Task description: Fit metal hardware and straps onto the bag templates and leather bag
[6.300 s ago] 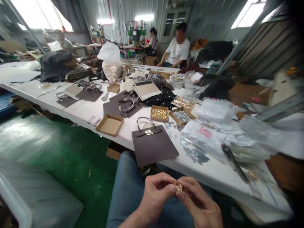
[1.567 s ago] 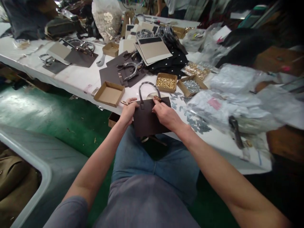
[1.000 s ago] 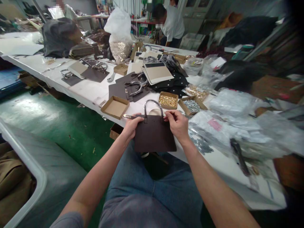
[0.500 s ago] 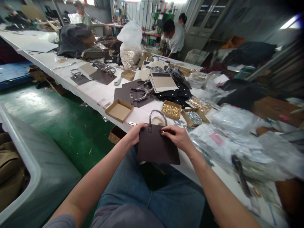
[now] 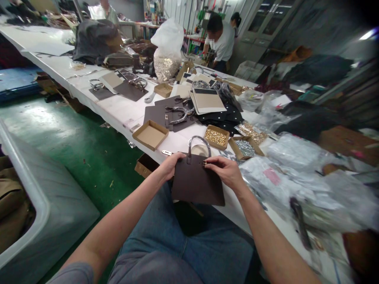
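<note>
A dark brown bag panel (image 5: 197, 183) with a plastic-wrapped handle (image 5: 200, 139) is held over the table's front edge, above my lap. My left hand (image 5: 171, 163) grips the panel's upper left corner, thumb on top. At the handle's right end my right hand (image 5: 223, 169) pinches a small metal piece (image 5: 204, 163), partly hidden by the fingertips. Beyond the panel stand a cardboard tray of gold-coloured studs (image 5: 216, 136) and another of silver-coloured studs (image 5: 244, 148). A slotted metal plate (image 5: 167, 152) lies just past my left hand.
An open cardboard tray (image 5: 151, 135) sits at the table's near edge. Brown panels (image 5: 155, 114) and beige boards (image 5: 209, 101) are piled behind it. Plastic-wrapped goods (image 5: 291, 181) cover the right side. A grey bin (image 5: 50, 209) stands at left. A co-worker (image 5: 220, 39) bends at the back.
The camera view has shifted slightly, so the table things appear a little to the right. Both hands stay on the panel, and the metal piece at my right fingertips shows a little more.
</note>
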`<state>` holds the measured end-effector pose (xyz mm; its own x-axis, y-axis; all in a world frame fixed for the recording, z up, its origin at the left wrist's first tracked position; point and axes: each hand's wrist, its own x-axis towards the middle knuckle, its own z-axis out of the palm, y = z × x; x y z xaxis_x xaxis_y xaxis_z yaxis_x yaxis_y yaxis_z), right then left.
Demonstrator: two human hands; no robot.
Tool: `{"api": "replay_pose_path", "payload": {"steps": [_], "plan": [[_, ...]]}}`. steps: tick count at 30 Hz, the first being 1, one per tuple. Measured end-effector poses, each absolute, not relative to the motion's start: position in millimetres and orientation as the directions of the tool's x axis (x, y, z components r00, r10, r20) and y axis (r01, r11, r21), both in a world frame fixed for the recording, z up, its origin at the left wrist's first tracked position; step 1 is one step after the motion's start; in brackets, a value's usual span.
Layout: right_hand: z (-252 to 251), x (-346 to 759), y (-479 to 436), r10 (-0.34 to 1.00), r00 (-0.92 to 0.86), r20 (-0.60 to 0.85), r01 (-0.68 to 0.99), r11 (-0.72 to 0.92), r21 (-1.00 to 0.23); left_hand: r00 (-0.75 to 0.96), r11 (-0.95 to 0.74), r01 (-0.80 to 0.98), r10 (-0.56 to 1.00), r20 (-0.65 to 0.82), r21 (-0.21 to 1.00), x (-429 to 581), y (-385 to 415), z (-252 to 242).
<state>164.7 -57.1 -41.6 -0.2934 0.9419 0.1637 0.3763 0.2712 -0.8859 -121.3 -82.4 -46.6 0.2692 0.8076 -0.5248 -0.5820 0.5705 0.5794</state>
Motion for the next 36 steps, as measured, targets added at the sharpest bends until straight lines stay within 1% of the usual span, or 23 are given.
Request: {"api": "replay_pose_path", "payload": {"steps": [4,7,12,18,21,25,30,36], "plan": [[-37,160,-57,0.889,-0.370,0.270,0.378,0.410,-0.830,0.268,0.572,-0.581,0.807,-0.527,0.579,-121,-82,-48],[-33,156,-56,0.871,-0.394,0.294,0.382,0.446,-0.809,0.259,0.560,-0.585,0.814,-0.520,0.587,-120,-82,-47],[-27,153,-54,0.842,-0.455,0.290,0.409,0.487,-0.772,0.221,0.545,-0.578,0.821,-0.526,0.607,-119,-84,-45],[-14,144,-57,0.795,-0.532,0.292,0.519,0.579,-0.629,0.189,0.520,-0.584,0.834,-0.518,0.623,-118,-86,-46],[-13,142,-58,0.769,-0.567,0.296,0.534,0.617,-0.578,0.192,0.511,-0.592,0.841,-0.507,0.624,-117,-86,-44],[-13,143,-55,0.743,-0.605,0.286,0.520,0.641,-0.565,0.188,0.508,-0.585,0.843,-0.503,0.632,-115,-86,-42],[-8,143,-50,0.716,-0.653,0.246,0.514,0.658,-0.551,0.148,0.471,-0.558,0.866,-0.477,0.683,-111,-85,-38],[-5,137,-52,0.740,-0.625,0.248,0.564,0.648,-0.512,0.148,0.453,-0.513,0.883,-0.445,0.729,-110,-87,-34]]}}
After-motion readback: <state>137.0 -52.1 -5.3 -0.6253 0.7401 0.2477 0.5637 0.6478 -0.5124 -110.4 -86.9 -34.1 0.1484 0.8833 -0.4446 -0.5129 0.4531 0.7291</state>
